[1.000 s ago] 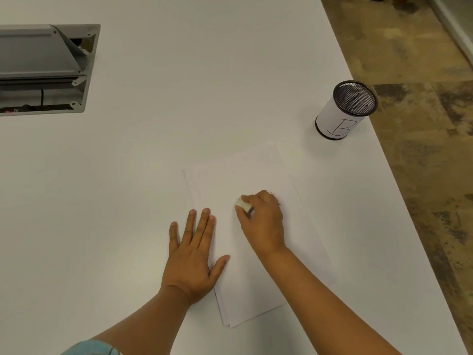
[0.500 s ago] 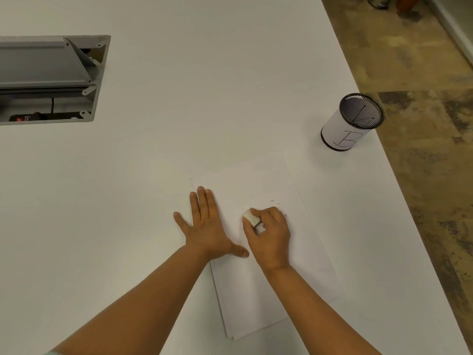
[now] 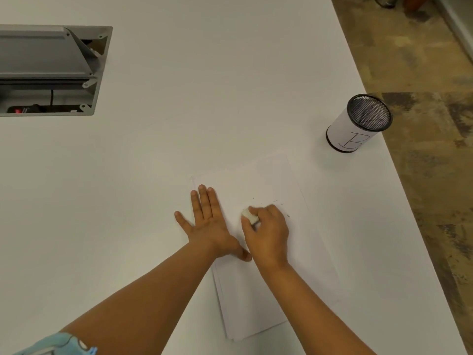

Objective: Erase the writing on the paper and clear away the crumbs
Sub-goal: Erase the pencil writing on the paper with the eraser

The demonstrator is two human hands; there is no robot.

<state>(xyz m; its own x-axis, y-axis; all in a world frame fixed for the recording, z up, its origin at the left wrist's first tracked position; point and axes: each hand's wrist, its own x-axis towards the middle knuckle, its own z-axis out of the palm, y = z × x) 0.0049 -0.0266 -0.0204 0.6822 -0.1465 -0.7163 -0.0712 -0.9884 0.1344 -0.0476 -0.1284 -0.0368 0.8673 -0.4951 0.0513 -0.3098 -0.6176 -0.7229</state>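
Two bare hands are over one sheaf of white paper (image 3: 258, 298) lying on the white tabletop (image 3: 153, 162) in the lower middle of the frame; stepped edges at its lower left show more than one sheet, though I cannot count them. The left hand (image 3: 208, 224) lies flat and open, palm down, fingers spread, pressing on the paper's left edge, with the little finger out on the bare tabletop. The right hand (image 3: 268, 234) sits just beside it, its grip closed on one small white eraser (image 3: 249, 216), pinched between thumb and fingertips and pressed to the sheet near the middle of the paper's upper half. A few dark crumbs (image 3: 277, 202) are scattered on the paper just above and to the right of that hand. One mesh pen cup (image 3: 358, 124), wrapped in white paper with a letter B on it, stands at the tabletop's right edge, well apart. In the upper left of the frame is one open grey cable hatch (image 3: 53, 70).
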